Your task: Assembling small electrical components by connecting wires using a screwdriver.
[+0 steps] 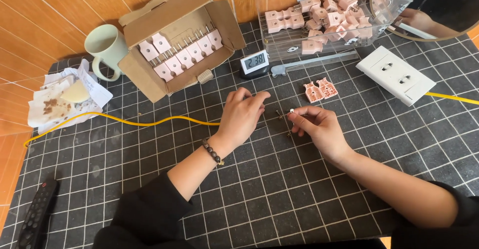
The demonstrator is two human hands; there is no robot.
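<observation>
Head view looked down on a dark cutting mat point(279, 189) marked with a white grid, which covered the whole work surface against an orange tiled wall. At the back left an open cardboard box point(177, 39) held rows of pink plug parts with metal pins, and at the back right a clear plastic tray point(319, 17) was heaped with more pink parts. A white double wall socket point(397, 74) lay to the right of the tray, and a pale green mug point(106, 47) stood left of the box above a crumpled stained paper point(65, 99). A yellow cable point(144, 123) ran across the mat from the left towards the hands. A black remote control point(36, 213) lay at the lower left edge. A small digital clock point(254, 62) stood between box and tray. Two pink plug shells point(320, 90) lay side by side just above the right hand. The left hand point(242, 117), with a bead bracelet at the wrist, rested on the mat near the cable's end with its fingers curled downward; what they pressed on could not be told. The right hand point(317, 124) pinched a small screw point(291, 111) between thumb and forefinger, held just above the mat between the two hands, and other small dark screws point(279, 113) lay close beside it.
</observation>
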